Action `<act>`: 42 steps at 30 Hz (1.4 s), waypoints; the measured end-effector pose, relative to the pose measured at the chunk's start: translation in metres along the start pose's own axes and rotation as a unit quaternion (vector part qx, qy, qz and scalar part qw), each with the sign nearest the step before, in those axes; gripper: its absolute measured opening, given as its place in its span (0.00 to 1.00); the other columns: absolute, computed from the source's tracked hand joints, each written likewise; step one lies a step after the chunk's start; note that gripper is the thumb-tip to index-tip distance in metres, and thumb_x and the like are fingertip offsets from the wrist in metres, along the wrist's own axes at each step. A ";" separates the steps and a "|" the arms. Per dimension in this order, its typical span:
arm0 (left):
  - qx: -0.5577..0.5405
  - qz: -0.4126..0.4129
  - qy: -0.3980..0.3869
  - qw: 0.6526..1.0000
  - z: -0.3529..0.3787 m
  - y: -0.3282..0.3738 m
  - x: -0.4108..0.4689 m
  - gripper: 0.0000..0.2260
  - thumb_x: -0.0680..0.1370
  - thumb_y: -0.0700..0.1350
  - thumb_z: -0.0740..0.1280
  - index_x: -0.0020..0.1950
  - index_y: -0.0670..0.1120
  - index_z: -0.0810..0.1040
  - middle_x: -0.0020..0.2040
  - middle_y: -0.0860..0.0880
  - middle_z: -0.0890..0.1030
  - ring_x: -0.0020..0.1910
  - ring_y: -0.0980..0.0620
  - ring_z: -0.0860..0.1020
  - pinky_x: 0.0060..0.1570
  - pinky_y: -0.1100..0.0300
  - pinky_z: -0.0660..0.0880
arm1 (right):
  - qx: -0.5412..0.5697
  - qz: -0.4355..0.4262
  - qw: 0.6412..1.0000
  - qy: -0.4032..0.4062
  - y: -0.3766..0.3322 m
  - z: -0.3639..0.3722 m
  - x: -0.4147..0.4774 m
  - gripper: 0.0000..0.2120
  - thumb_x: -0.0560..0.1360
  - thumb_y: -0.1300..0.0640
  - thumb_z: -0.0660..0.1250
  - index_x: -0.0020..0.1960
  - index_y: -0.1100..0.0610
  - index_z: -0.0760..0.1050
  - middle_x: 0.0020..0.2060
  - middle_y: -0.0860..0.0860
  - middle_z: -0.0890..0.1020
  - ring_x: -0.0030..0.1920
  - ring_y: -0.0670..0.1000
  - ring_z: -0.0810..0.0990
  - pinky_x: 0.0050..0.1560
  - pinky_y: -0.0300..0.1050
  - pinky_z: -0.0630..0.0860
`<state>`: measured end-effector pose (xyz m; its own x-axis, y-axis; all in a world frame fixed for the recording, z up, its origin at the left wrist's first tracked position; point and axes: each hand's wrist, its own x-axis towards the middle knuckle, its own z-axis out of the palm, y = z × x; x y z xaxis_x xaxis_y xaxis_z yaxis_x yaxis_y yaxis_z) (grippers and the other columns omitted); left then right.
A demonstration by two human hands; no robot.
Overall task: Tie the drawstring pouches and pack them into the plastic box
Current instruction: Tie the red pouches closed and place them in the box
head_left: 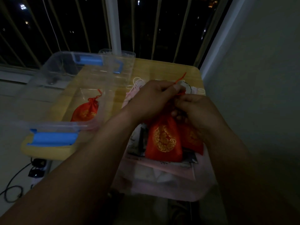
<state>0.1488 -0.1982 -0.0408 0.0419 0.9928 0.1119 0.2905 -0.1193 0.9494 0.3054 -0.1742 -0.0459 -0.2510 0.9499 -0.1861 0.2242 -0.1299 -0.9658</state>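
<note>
A red drawstring pouch (pixel 164 140) with a gold round pattern hangs over the pile at the table's right. My left hand (pixel 154 98) pinches its red cord (pixel 181 78), which sticks up past my fingers. My right hand (pixel 194 109) grips the gathered neck of the pouch. A second red pouch (pixel 193 138) lies just behind it, partly hidden by my right wrist. Another red pouch (pixel 86 111), its neck drawn closed, lies inside the clear plastic box (pixel 53 125) with blue latches at the left.
The box's clear lid (pixel 116 65) stands behind it on the wooden table (pixel 162 69). Pink and white pouches (pixel 162 177) with white cords are piled at the right. Window bars rise behind, a wall stands at the right, and a power strip (pixel 36 168) with cables lies on the floor.
</note>
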 end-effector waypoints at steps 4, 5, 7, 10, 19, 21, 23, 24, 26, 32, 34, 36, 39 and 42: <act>0.002 -0.003 -0.032 0.999 -0.002 -0.002 -0.009 0.14 0.86 0.51 0.62 0.63 0.48 0.84 0.40 0.53 0.86 0.44 0.56 0.85 0.56 0.53 0.81 | 0.055 -0.003 0.996 -0.063 0.000 0.011 -0.008 0.11 0.82 0.65 0.62 0.51 0.57 0.83 0.31 0.52 0.83 0.32 0.47 0.79 0.32 0.37 0.75; -0.012 -0.007 -0.037 0.999 -0.003 -0.001 -0.009 0.14 0.86 0.51 0.62 0.64 0.49 0.84 0.42 0.53 0.87 0.44 0.57 0.85 0.57 0.53 0.81 | 0.067 -0.012 0.994 -0.083 -0.001 0.012 -0.010 0.12 0.82 0.66 0.62 0.50 0.56 0.83 0.31 0.51 0.83 0.32 0.45 0.80 0.32 0.36 0.75; -0.051 -0.016 -0.059 0.997 -0.004 0.002 -0.011 0.15 0.86 0.52 0.61 0.65 0.49 0.83 0.41 0.47 0.86 0.42 0.54 0.85 0.54 0.52 0.80 | 0.065 -0.035 0.992 -0.105 -0.002 0.010 -0.015 0.13 0.82 0.66 0.62 0.49 0.55 0.82 0.30 0.50 0.83 0.31 0.44 0.80 0.32 0.35 0.75; -0.074 -0.021 -0.085 0.993 0.002 0.007 -0.018 0.16 0.86 0.53 0.59 0.66 0.50 0.82 0.34 0.44 0.82 0.37 0.49 0.83 0.52 0.50 0.80 | 0.041 -0.061 0.994 -0.079 0.002 0.010 -0.020 0.13 0.82 0.67 0.62 0.46 0.56 0.83 0.29 0.51 0.82 0.30 0.45 0.79 0.32 0.36 0.74; 0.065 -0.001 0.020 0.998 -0.003 -0.019 -0.049 0.09 0.84 0.46 0.65 0.58 0.51 0.85 0.51 0.56 0.86 0.52 0.62 0.82 0.58 0.57 0.78 | 0.096 -0.023 0.995 -0.004 0.019 0.013 -0.032 0.13 0.79 0.58 0.70 0.37 0.54 0.84 0.31 0.53 0.82 0.31 0.47 0.78 0.34 0.40 0.73; 0.109 0.009 0.028 0.994 -0.002 -0.022 -0.053 0.07 0.83 0.46 0.66 0.54 0.50 0.85 0.44 0.56 0.84 0.43 0.65 0.80 0.46 0.61 0.76 | 0.069 -0.034 0.997 0.005 0.019 0.016 -0.035 0.11 0.79 0.57 0.71 0.38 0.53 0.83 0.31 0.52 0.82 0.32 0.46 0.79 0.35 0.41 0.74; 0.151 0.018 0.037 0.988 -0.003 -0.022 -0.057 0.07 0.83 0.47 0.67 0.50 0.49 0.84 0.38 0.55 0.81 0.36 0.63 0.77 0.39 0.62 0.71 | 0.033 -0.052 0.998 0.016 0.016 0.017 -0.039 0.10 0.80 0.57 0.71 0.40 0.53 0.82 0.31 0.51 0.82 0.31 0.45 0.79 0.36 0.41 0.75; 0.163 0.026 0.044 0.985 -0.004 -0.023 -0.057 0.07 0.83 0.47 0.67 0.49 0.48 0.83 0.38 0.54 0.81 0.36 0.62 0.77 0.39 0.60 0.72 | 0.009 -0.063 0.998 0.023 0.015 0.017 -0.039 0.09 0.80 0.56 0.71 0.41 0.54 0.82 0.30 0.50 0.82 0.30 0.44 0.79 0.35 0.39 0.75; 0.181 0.041 0.062 0.981 -0.004 -0.024 -0.057 0.07 0.83 0.47 0.67 0.49 0.47 0.82 0.39 0.53 0.81 0.39 0.56 0.79 0.41 0.52 0.77 | -0.035 -0.082 0.995 0.039 0.013 0.017 -0.040 0.08 0.80 0.55 0.70 0.43 0.55 0.81 0.29 0.48 0.82 0.29 0.42 0.78 0.32 0.36 0.74; 0.199 -0.005 0.069 0.978 0.000 -0.030 -0.037 0.09 0.83 0.49 0.66 0.48 0.46 0.79 0.41 0.49 0.81 0.41 0.50 0.80 0.45 0.47 0.79 | -0.050 -0.059 0.995 0.064 0.027 0.021 -0.026 0.06 0.80 0.55 0.71 0.44 0.54 0.81 0.30 0.50 0.83 0.30 0.43 0.80 0.35 0.41 0.75; 0.173 -0.018 0.067 0.982 0.002 -0.030 -0.033 0.10 0.83 0.49 0.65 0.47 0.44 0.79 0.41 0.47 0.81 0.40 0.49 0.80 0.43 0.48 0.77 | -0.029 -0.052 0.996 0.073 0.030 0.019 -0.023 0.06 0.80 0.56 0.70 0.45 0.55 0.81 0.30 0.50 0.83 0.30 0.44 0.80 0.35 0.41 0.76; 0.125 -0.030 0.055 0.990 0.005 -0.028 -0.034 0.10 0.83 0.49 0.66 0.46 0.44 0.79 0.41 0.47 0.81 0.38 0.49 0.79 0.42 0.49 0.77 | -0.021 -0.058 0.995 0.082 0.031 0.018 -0.025 0.05 0.80 0.56 0.70 0.46 0.56 0.80 0.31 0.51 0.83 0.31 0.45 0.81 0.35 0.41 0.76; 0.043 -0.064 0.030 0.997 0.008 -0.026 -0.039 0.12 0.83 0.49 0.65 0.46 0.44 0.82 0.40 0.48 0.83 0.37 0.47 0.80 0.41 0.47 0.77 | -0.009 -0.070 0.994 0.082 0.035 0.016 -0.031 0.05 0.80 0.57 0.70 0.48 0.58 0.81 0.33 0.52 0.85 0.32 0.45 0.82 0.34 0.37 0.77; 0.000 -0.073 0.013 0.997 0.007 -0.028 -0.045 0.13 0.84 0.48 0.65 0.44 0.42 0.82 0.35 0.49 0.79 0.32 0.54 0.73 0.37 0.54 0.69 | 0.009 -0.060 0.996 0.064 0.041 0.014 -0.034 0.05 0.81 0.58 0.69 0.48 0.58 0.82 0.35 0.53 0.86 0.34 0.47 0.83 0.38 0.41 0.78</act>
<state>0.1454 -0.2391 -0.0749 -0.0251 0.9995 -0.0199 0.2908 0.0263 0.9564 0.3095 -0.2155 -0.0814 -0.1530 0.9872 -0.0454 0.1835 -0.0168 -0.9829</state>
